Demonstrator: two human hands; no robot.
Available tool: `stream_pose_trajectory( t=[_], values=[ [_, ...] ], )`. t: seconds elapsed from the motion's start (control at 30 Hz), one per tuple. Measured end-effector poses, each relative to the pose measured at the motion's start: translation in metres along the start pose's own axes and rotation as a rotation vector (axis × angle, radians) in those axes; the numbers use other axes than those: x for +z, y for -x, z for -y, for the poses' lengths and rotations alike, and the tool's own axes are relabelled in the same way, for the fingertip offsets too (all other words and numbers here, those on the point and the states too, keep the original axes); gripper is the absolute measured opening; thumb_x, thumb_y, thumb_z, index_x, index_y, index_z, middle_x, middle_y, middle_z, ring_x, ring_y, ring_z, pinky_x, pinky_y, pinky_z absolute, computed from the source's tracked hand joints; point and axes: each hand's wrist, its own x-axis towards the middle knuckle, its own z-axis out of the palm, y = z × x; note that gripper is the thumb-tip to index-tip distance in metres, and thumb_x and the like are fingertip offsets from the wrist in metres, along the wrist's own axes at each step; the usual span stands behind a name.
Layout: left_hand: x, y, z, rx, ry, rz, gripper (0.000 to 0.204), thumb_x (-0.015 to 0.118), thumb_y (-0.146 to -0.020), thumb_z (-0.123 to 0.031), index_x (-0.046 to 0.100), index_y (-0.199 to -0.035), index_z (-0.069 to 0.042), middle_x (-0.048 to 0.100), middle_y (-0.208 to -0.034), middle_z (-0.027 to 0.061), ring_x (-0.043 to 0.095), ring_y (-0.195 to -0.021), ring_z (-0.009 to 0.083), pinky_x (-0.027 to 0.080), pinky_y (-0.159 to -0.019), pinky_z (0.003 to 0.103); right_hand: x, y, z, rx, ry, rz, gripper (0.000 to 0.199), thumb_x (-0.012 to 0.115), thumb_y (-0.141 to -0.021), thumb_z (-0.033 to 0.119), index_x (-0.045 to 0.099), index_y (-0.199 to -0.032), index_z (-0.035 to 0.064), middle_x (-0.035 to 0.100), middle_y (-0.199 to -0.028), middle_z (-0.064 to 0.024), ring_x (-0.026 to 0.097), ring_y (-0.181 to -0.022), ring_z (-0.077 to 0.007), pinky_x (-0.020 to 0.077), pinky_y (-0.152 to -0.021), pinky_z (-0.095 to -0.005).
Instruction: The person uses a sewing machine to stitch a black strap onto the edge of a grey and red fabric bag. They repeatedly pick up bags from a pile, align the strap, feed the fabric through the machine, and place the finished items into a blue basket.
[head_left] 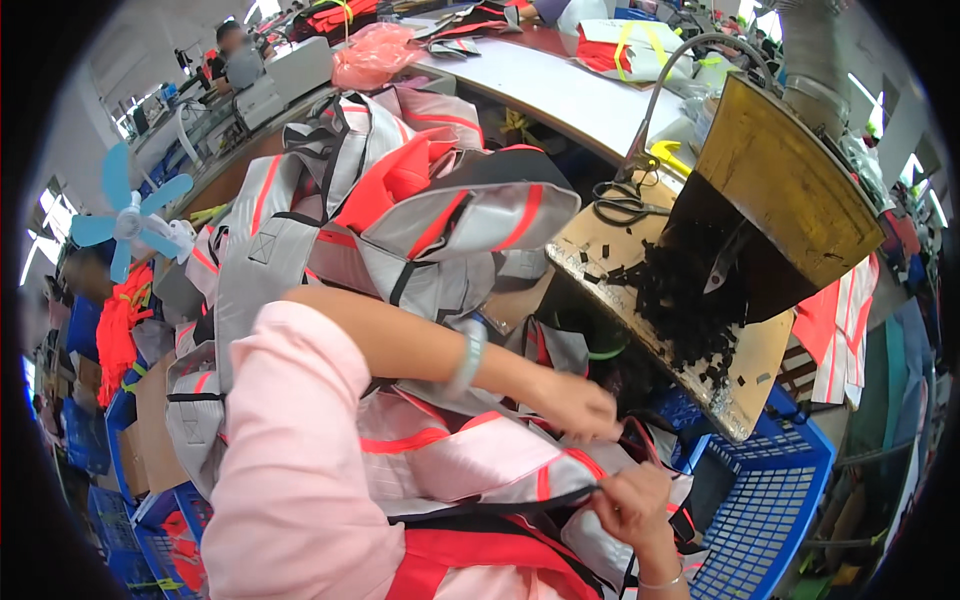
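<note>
My left hand [575, 405] reaches across from a pink sleeve, fingers closed on the edge of a grey and red reflective vest [470, 455] lying in my lap. A pale bracelet sits on that wrist. My right hand [635, 505] pinches a black strap [560, 500] at the same vest's lower edge. The two hands are close together, just left of a blue plastic basket [770, 500]. What the left fingers grip is partly hidden.
A big heap of grey and red vests [400, 210] lies ahead. A board [720, 390] with a pile of small black pieces [690, 300] stands at right under a brown hopper [790, 180]. Scissors [620, 205], a blue fan [130, 220], a white table [570, 90] and another person [240, 55] are beyond.
</note>
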Motion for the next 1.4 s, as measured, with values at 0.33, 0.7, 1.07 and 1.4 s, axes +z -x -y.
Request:
stream_pose_trajectory(
  t=[0.33, 0.7, 1.07, 1.4],
  values=[
    [0.080, 0.085, -0.019, 0.107, -1.288, -0.641, 0.091, 0.071, -0.067, -0.049, 0.036, -0.138, -0.006, 0.049, -0.123, 0.0189, 0.049, -0.113, 0.0330, 0.041, -0.090, 0.047, 0.000, -0.036, 0.005, 0.130, -0.136, -0.041, 0.009, 0.068, -0.068, 0.008, 0.059, -0.068, 0.0050, 0.053, -0.055, -0.0089, 0.053, -0.048, -0.0254, 0.0395, -0.047, -0.0346],
    [0.058, 0.028, 0.012, 0.308, -0.849, -0.755, 0.063, 0.067, -0.064, -0.022, 0.047, -0.121, -0.003, 0.054, -0.107, 0.0156, 0.053, -0.099, 0.0317, 0.042, -0.081, 0.042, 0.004, -0.031, -0.024, 0.332, -0.174, -0.077, 0.015, 0.063, -0.075, 0.012, 0.057, -0.066, 0.0029, 0.050, -0.057, -0.0141, 0.051, -0.048, -0.0296, 0.0391, -0.046, -0.0361],
    [-0.044, -0.008, -0.051, 0.279, -0.294, -0.509, 0.032, 0.053, -0.079, -0.006, 0.062, -0.109, -0.001, 0.067, -0.098, 0.0131, 0.064, -0.085, 0.0169, 0.050, -0.076, 0.029, -0.062, -0.061, -0.068, 0.523, -0.335, -0.150, 0.017, 0.063, -0.081, 0.016, 0.065, -0.085, -0.0004, 0.061, -0.068, -0.0131, 0.056, -0.058, -0.0181, 0.0434, -0.055, -0.0301],
    [-0.110, -0.055, -0.053, 0.172, -0.336, -0.275, 0.035, 0.052, -0.079, -0.020, 0.064, -0.102, 0.003, 0.065, -0.080, 0.0158, 0.059, -0.075, 0.0174, 0.046, -0.071, 0.029, -0.061, -0.073, -0.118, 0.620, -0.151, -0.192, 0.016, 0.060, -0.080, 0.015, 0.063, -0.085, -0.0008, 0.062, -0.069, -0.0128, 0.055, -0.056, -0.0211, 0.0414, -0.052, -0.0311]
  ],
)
